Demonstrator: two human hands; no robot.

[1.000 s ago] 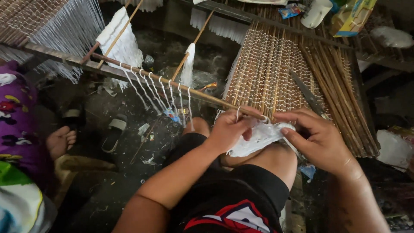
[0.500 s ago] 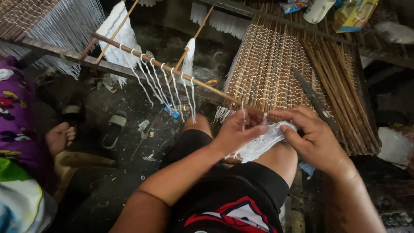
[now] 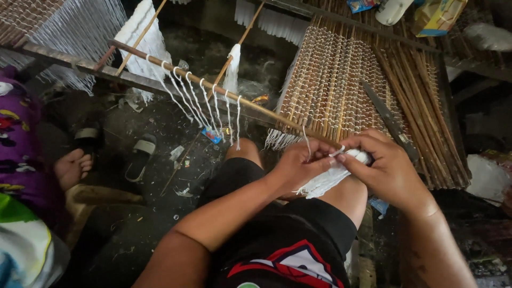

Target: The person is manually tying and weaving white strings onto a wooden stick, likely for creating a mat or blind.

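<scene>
colourful packets (image 3: 437, 16) and a white bottle (image 3: 393, 10) lie at one o'clock, beyond a woven stick mat (image 3: 341, 85). at centre, the left hand (image 3: 298, 165) and right hand (image 3: 386, 168) pinch a bundle of white string (image 3: 328, 181) between them, above the knee, with fingers curled closed.

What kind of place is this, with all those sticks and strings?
Probably a small hand-weaving workshop for stick mats: a mat of thin sticks bound with white string, a wooden pole hung with string loops, and both hands working a white string bundle.
</scene>
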